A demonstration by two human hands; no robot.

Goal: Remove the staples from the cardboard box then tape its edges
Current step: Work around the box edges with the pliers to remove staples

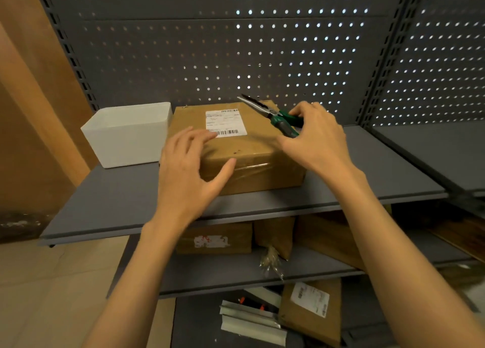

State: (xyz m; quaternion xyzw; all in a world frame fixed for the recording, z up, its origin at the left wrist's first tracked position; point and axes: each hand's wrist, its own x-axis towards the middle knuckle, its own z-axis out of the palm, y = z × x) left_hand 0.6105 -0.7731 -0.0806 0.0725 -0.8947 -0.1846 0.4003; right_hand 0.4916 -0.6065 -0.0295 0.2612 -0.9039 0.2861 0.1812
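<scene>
The flat brown cardboard box (pixel 236 148), wrapped in glossy clear tape and wearing a white barcoded shipping label (pixel 226 122), is sitting on the grey metal shelf (pixel 118 201) just beside a white plastic bin (pixel 126 135). The left hand (pixel 189 174) is resting spread-fingered over the box's near left corner. The right hand (pixel 315 138) is gripping green-handled long-nose pliers (pixel 273 114), angling them above the far right corner.

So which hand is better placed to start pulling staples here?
Right. The right hand already grips the green-handled pliers, nose pointing over the cardboard box. The left hand is open on the box's near-left corner, probably better suited to steadying it.
</scene>
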